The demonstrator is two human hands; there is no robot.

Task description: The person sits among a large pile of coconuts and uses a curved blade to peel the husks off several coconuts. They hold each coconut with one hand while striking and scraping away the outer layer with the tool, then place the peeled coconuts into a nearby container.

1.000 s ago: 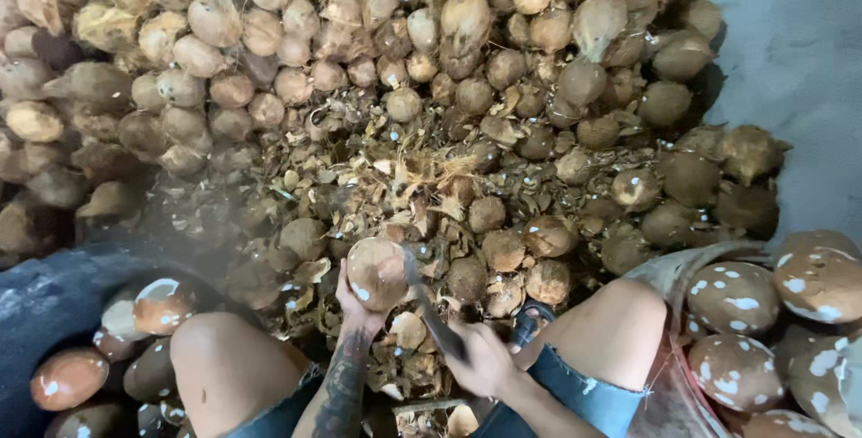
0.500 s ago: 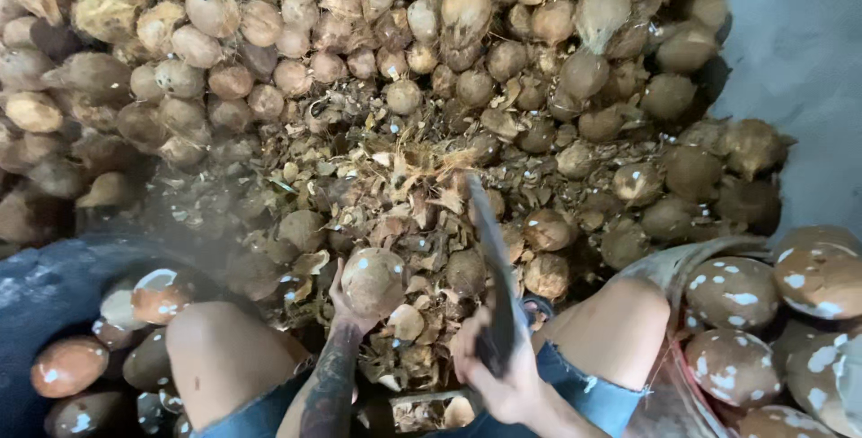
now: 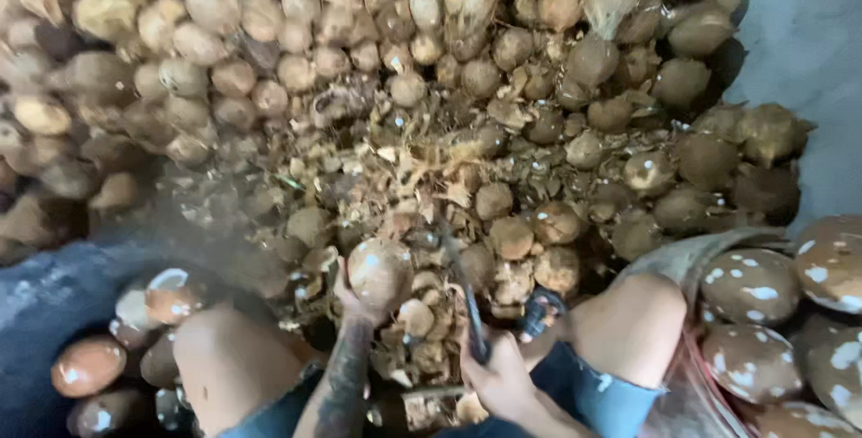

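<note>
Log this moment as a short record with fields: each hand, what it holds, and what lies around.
left hand: grips a coconut, raised between the knees
right hand: holds a long knife, blade angled up beside the coconut
front: large pile of coconuts, with husk scraps strewn near the knees
right side: container of peeled, white-spotted coconuts
left side: more peeled coconuts on dark ground
image: motion-blurred

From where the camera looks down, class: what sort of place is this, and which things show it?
Probably a coconut husking or peeling workplace. A huge coconut pile fills the floor, husk scraps lie before the seated person, and peeled coconuts fill a basket.
</note>
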